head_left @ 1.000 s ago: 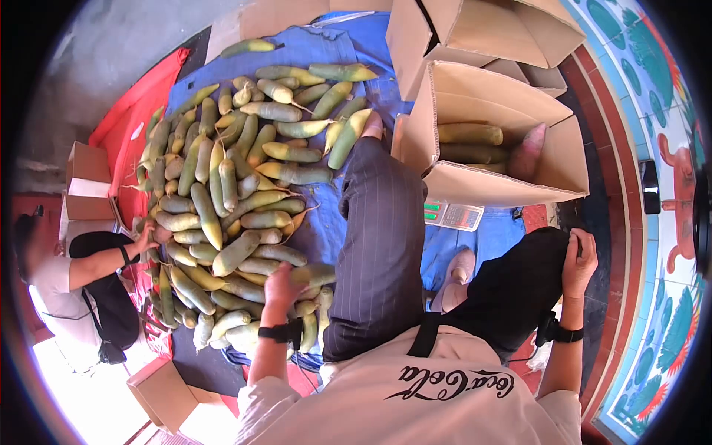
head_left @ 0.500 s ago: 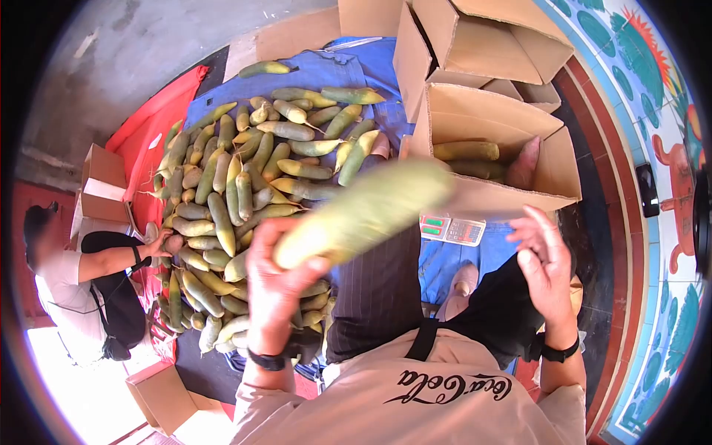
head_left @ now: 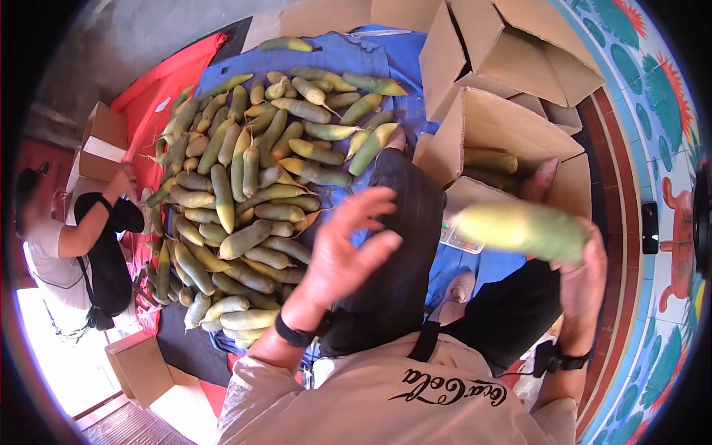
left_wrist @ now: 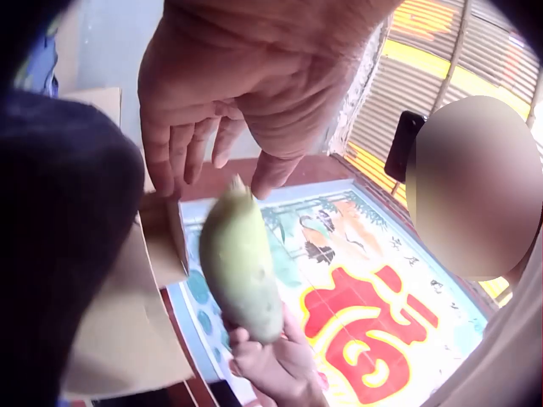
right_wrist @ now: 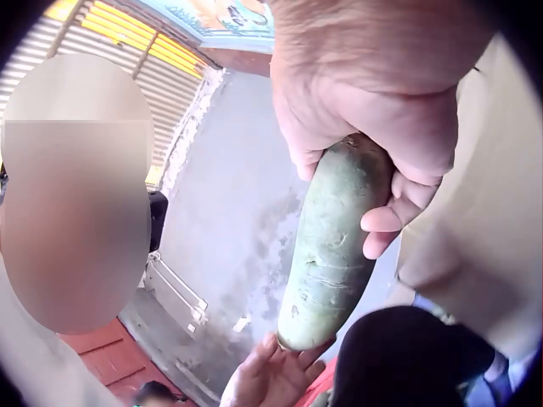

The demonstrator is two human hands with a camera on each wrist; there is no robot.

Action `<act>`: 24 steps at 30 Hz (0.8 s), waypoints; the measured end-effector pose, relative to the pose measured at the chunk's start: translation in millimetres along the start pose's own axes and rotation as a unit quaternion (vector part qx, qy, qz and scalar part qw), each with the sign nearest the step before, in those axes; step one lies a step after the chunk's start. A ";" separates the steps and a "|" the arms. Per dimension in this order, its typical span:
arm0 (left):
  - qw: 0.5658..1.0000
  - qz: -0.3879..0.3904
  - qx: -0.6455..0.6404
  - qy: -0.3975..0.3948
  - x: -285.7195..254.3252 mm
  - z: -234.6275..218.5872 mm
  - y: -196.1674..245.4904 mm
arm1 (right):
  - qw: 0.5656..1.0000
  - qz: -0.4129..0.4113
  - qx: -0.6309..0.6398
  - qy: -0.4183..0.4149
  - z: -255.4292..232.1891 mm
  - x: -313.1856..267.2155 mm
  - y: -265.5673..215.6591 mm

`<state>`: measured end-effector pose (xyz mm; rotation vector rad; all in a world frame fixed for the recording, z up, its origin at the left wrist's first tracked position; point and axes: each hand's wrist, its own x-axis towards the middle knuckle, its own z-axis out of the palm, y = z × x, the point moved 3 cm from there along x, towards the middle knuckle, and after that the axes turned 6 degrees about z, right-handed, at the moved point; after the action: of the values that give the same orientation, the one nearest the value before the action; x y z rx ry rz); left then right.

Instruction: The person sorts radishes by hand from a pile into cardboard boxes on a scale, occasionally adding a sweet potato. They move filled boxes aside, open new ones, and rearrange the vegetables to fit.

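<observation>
Right hand (head_left: 584, 271) grips a radish (head_left: 523, 233), left hand (head_left: 343, 256) is spread, empty. Packing step, I reckon; next probably needs lowering into the box (head_left: 512, 119).

Scale (head_left: 457, 241) partly hidden behind radish (head_left: 523, 231), face (left_wrist: 473, 186) blurred, upper box (head_left: 512, 67) cut off

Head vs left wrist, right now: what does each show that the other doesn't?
Head only: the pile of green radishes on the floor covering, the scale, the second person and the shirt lettering.

Left wrist only: a blurred head up close with a black device beside it, and a yellow-banded corrugated panel.

Both: the right hand gripping one end of the held radish, the left hand holding nothing, some cardboard and painted tiles.
</observation>
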<state>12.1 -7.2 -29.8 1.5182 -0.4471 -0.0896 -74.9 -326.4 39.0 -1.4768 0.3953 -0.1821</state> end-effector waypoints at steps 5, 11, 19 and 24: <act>0.965 -0.164 0.103 0.174 -40.6 -93.0 -107.1 | 0.977 -0.046 -0.155 0.142 -62.4 49.5 -5.6; 0.908 -0.338 0.217 0.123 -149.8 -117.9 -251.5 | 0.917 0.062 -0.367 0.143 -110.2 121.3 43.2; 0.824 -0.428 0.330 -0.170 -207.7 -45.0 -341.2 | 0.887 0.078 -0.436 0.126 -125.5 152.1 79.8; 0.798 -0.245 0.485 -0.261 -177.6 -9.2 -333.3 | 0.859 0.015 -0.494 0.132 -129.2 120.3 60.8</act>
<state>-75.1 38.1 -394.5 2.6283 -0.5572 -0.8114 -18.5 -483.6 -44.5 -2.4725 0.8076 -0.1605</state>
